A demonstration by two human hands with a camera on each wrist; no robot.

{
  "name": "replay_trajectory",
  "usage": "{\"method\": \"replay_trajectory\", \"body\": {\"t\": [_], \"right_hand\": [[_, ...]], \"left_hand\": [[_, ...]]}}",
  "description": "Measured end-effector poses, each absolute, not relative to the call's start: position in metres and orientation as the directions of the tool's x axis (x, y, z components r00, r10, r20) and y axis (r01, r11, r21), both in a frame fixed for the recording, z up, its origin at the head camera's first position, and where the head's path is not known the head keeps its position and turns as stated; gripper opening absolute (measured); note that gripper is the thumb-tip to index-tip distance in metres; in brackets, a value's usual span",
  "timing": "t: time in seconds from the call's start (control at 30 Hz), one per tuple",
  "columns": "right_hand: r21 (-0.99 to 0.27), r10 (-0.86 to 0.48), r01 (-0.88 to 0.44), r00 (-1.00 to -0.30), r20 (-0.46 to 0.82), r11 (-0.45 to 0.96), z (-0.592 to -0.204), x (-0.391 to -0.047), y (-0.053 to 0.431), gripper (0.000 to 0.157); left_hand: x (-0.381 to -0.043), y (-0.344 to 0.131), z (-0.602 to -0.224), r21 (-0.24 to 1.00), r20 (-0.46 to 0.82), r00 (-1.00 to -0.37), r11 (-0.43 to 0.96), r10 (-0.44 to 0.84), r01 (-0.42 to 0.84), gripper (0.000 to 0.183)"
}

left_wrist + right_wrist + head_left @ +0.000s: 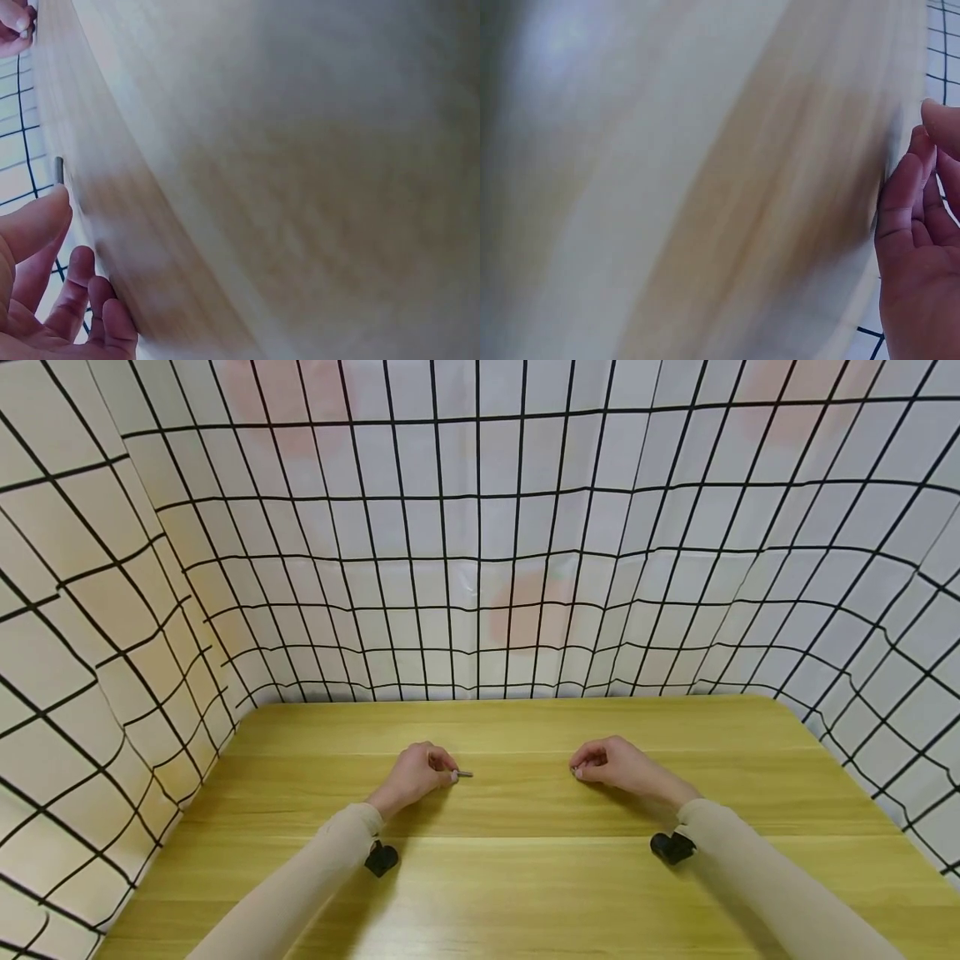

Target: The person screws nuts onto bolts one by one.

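Head view: your left hand (414,775) pinches a rod (466,774), axis toward your right hand (617,765), which pinches a tiny part (573,771).

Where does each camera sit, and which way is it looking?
Head: on the person's head, facing forward and down at the table and grid wall; both sleeves, the left hand and the right hand show.
Left wrist: on that wrist, looking past the left hand, which pinches a rod; part of the right hand peeks in at the top left.
Right wrist: on that wrist, looking across the table, with the right hand at the right edge.
Shared: head and left wrist both show the rod and both hands.
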State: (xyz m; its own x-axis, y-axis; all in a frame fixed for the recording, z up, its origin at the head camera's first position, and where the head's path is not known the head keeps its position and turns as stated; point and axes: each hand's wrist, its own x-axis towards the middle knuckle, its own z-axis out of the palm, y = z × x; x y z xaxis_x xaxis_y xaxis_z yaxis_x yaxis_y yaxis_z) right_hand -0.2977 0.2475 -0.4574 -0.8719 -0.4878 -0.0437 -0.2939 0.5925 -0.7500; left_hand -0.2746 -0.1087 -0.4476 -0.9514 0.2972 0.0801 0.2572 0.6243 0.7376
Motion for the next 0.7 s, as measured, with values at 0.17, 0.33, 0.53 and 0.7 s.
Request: {"method": "replay_trajectory", "body": {"t": [0.17, 0.33, 0.53, 0.7], "right_hand": [[-0.788, -0.472, -0.260, -0.881, -0.043, 0.558, -0.4562, -0.2963, 0.2482, 0.016], [-0.804, -0.451, -0.237, -0.892, -0.043, 0.546, -0.4543, -0.2933, 0.2485, 0.019], [-0.808, -0.431, -0.222, -0.901, -0.044, 0.546, -0.4505, -0.2900, 0.2467, 0.018], [-0.807, -0.430, -0.224, -0.902, -0.041, 0.547, -0.4502, -0.2895, 0.2457, 0.018]], "left_hand": [[-0.2746, -0.1100, -0.4471, 0.736, 0.086, -0.949, 0.623, 0.304, 0.266, 0.007], [-0.2738, -0.1099, -0.4455, 0.756, 0.077, -0.956, 0.609, 0.284, 0.241, 0.005], [-0.2726, -0.1104, -0.4441, 0.776, 0.094, -0.958, 0.583, 0.271, 0.241, 0.005], [-0.2735, -0.1109, -0.4432, 0.789, 0.102, -0.963, 0.570, 0.248, 0.230, 0.005]]}}
